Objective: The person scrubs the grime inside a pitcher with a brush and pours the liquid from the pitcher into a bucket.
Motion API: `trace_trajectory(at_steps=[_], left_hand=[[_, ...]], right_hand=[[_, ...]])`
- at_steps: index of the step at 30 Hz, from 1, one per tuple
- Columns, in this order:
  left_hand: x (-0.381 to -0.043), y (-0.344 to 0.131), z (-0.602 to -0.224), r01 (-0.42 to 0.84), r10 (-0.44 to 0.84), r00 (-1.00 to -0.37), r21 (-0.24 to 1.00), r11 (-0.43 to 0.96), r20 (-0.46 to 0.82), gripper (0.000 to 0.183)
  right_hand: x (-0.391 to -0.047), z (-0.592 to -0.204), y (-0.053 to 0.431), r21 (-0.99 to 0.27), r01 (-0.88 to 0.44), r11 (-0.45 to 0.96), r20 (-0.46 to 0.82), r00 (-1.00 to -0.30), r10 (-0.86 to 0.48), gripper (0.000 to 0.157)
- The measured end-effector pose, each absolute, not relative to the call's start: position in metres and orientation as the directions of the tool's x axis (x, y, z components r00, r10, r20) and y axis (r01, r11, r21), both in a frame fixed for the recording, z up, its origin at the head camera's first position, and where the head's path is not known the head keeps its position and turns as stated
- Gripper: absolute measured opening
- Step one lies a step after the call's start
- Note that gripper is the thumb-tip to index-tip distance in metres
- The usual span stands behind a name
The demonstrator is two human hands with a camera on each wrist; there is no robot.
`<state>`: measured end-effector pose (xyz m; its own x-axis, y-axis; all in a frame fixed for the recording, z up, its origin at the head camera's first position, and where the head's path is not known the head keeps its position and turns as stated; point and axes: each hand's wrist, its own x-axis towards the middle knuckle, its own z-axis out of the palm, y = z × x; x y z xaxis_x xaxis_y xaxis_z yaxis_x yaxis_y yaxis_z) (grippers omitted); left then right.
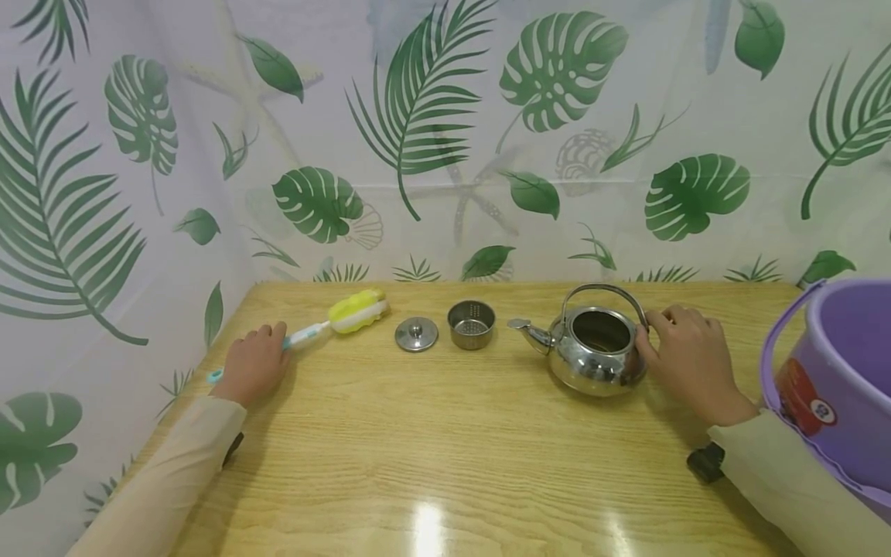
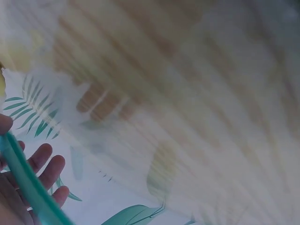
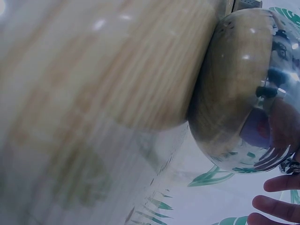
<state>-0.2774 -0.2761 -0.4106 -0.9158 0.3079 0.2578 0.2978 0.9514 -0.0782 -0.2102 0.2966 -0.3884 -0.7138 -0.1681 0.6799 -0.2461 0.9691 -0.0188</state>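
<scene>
On the left, my left hand [image 1: 254,363] holds the light blue and white handle [image 1: 305,335] of a bottle brush with a yellow and white sponge head [image 1: 357,311]. The brush lies along the table; in the left wrist view its teal handle end [image 2: 33,183] crosses the palm. My right hand [image 1: 689,357] is at the right side of a shiny steel kettle [image 1: 600,363], thumb and index finger pinching the base of its raised handle [image 1: 604,287]. Lidless, the kettle stands upright with its spout pointing left. In the right wrist view the other fingers [image 3: 276,206] are spread beside the kettle body.
A small steel lid [image 1: 416,335] with a knob and a perforated steel strainer cup [image 1: 471,326] stand mid-table, between brush and kettle. A purple bucket [image 1: 845,387] stands at the right edge. Leaf-print cloth [image 1: 431,240] hangs behind the wooden table [image 1: 445,433] and on its left.
</scene>
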Motion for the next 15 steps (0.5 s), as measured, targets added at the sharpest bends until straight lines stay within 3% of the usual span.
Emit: trace_trajectory(at_steps=[15], left_hand=[[-0.2773,-0.2755,-0.4024,0.314,0.305,-0.916,-0.008,0.949,0.259,0.019]], right_hand=[[-0.2109,-0.3886,0.2965,-0.02,-0.247,0.969,0.682,-0.712,-0.167,0.021]])
